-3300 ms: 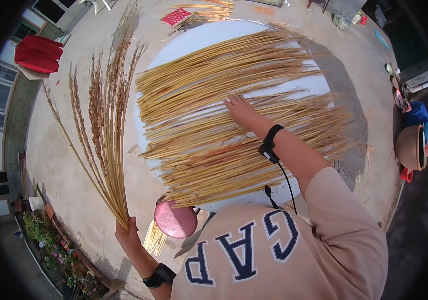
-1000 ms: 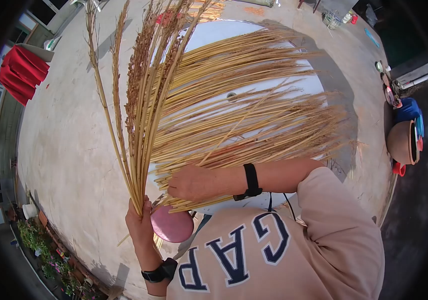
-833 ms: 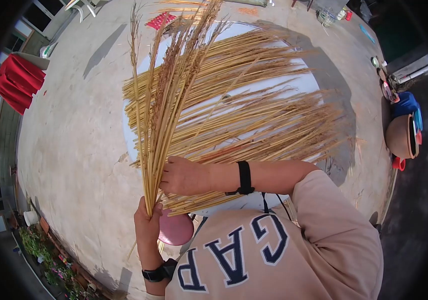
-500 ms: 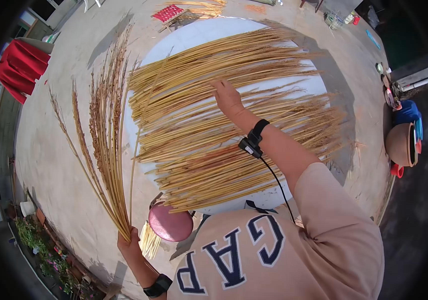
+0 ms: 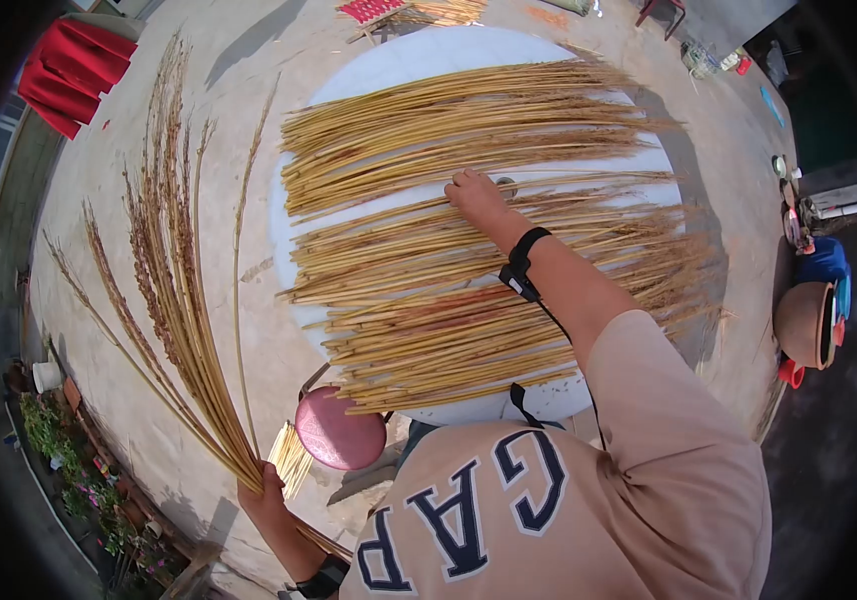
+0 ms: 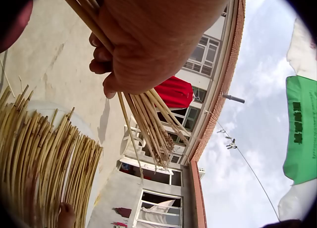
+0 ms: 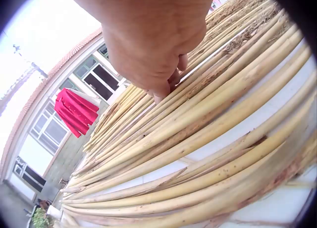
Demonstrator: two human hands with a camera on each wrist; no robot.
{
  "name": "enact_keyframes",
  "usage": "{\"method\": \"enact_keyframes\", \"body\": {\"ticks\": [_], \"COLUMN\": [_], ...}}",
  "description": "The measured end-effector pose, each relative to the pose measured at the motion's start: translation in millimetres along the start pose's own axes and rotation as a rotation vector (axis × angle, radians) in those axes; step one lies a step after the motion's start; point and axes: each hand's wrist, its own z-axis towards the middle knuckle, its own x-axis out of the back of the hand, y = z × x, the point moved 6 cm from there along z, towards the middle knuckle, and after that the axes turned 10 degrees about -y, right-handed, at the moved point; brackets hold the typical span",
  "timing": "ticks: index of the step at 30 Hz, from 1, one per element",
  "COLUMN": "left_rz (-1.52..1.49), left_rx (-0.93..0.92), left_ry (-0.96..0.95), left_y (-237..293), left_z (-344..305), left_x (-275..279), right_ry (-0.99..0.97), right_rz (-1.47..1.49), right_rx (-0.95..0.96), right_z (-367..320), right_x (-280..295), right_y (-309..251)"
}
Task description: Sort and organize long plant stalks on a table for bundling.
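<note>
My left hand (image 5: pixel 264 490) grips the lower ends of a bundle of sorghum stalks (image 5: pixel 189 345), held off to the left. Brown seed heads fan out at the bundle's top, and one stalk (image 5: pixel 240 235) leans apart from the others. Curled fingers wrap the stems in the left wrist view. Over the round white table (image 5: pixel 389 75), my right hand (image 5: pixel 479 203) reaches down to the sorghum stalks (image 5: pixel 399 240) laid in rows. In the right wrist view its thumb and fingers (image 7: pixel 174 80) pinch down among the stalks, partly hiding what they hold.
A pink round stool (image 5: pixel 341 428) stands at the near left of the table, beside cut stalks (image 5: pixel 292 462) on the ground. A red woven folding stool (image 5: pixel 374 12) is beyond the table. Flowers (image 5: pixel 69 465) line the left; a clay pot (image 5: pixel 804 325) stands right.
My right hand went from the table to the bundle by my left hand, then back with a stalk joining the bundle. It now bends lower among the rows. The bundle has swung left again.
</note>
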Motion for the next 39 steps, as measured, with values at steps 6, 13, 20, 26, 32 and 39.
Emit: {"method": "enact_keyframes", "body": {"ticks": [6, 13, 20, 26, 32, 39], "left_rz": [-0.097, -0.117, 0.042, 0.108, 0.067, -0.212], "left_rx": [-0.057, -0.098, -0.202, -0.122, -0.066, -0.024], "left_ry": [-0.088, -0.258, -0.450, -0.589, -0.343, -0.038], "left_y": [4.7, 30.4, 46.5, 40.4, 20.1, 7.2], "left_z": [15.1, 20.2, 21.9, 19.3, 35.7, 15.7], "left_x": [-10.9, -57.0, -113.2, -120.8, -32.1, 20.0], "right_ry": [0.241, 0.196, 0.186, 0.351, 0.725, -0.002], "right_rz": [0.110, 0.343, 0.479, 0.367, 0.124, 0.428], "right_rx": [0.009, 0.507, 0.680, 0.616, -0.130, -0.400], "right_z": [-18.3, -78.2, -126.5, -119.0, -105.5, -38.5], "right_x": [44.0, 68.8, 94.6, 114.8, 149.0, 22.5], "right_y": [6.6, -122.3, -192.6, -144.7, -1.3, 78.6]}}
